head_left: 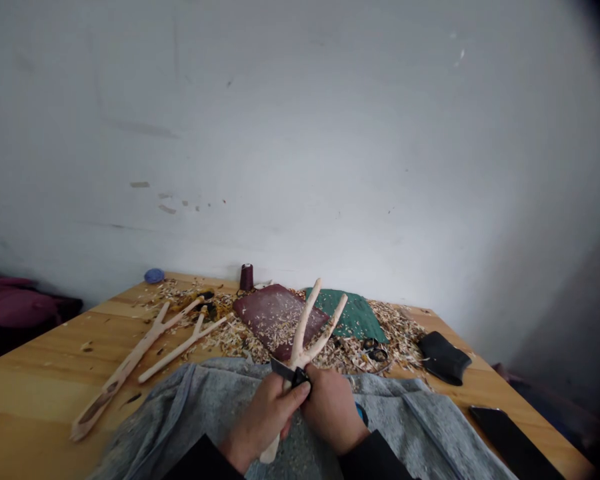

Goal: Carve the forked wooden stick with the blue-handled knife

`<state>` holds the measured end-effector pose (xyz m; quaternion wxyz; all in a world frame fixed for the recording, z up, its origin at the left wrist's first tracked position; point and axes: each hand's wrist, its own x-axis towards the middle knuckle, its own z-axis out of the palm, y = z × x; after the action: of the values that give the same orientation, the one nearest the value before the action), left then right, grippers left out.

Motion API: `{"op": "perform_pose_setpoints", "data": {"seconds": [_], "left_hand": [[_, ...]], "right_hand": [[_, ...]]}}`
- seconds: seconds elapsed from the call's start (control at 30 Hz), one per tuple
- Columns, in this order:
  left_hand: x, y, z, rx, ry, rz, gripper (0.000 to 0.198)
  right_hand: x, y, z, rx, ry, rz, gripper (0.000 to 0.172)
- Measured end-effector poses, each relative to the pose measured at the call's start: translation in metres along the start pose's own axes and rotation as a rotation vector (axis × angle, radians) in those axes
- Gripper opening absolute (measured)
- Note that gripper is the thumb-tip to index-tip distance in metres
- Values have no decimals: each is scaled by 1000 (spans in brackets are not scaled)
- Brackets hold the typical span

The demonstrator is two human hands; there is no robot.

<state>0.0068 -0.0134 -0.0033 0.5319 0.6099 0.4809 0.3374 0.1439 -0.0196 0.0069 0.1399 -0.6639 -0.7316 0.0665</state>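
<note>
Head view: shavings [405, 333], sticks [145, 347] flank held branch [305, 327], knife [291, 373].

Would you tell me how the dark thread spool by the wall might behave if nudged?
The spool stands upright and narrow, so it would probably tip easily. Once down, its round body would likely roll, though the shavings may stop it.

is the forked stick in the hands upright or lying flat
Upright, leaning slightly: the stick rises from the left hand, prongs up, right hand holding a knife at its fork.
</note>
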Motion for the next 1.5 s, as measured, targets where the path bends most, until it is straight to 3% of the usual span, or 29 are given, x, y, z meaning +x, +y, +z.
{"op": "perform_pose_setpoints", "data": {"seconds": [0.2, 0.43, 0.7, 1.2, 1.5], "left_hand": [[-2, 4, 4, -48, 31, -19, 49], [0, 5, 3, 55, 91, 26, 31], [1, 4, 1, 44, 72, 96, 30], [4, -1, 2, -16, 35, 32, 30], [-2, 13, 1, 23, 55, -17, 29]], "right_hand": [[1, -2, 0, 11, 41, 58, 19], [2, 2, 5, 29, 91, 87, 16], [3, 7, 4, 29, -15, -24, 18], [1, -1, -1, -64, 55, 53, 18], [-2, -4, 2, -84, 68, 109, 23]]}}
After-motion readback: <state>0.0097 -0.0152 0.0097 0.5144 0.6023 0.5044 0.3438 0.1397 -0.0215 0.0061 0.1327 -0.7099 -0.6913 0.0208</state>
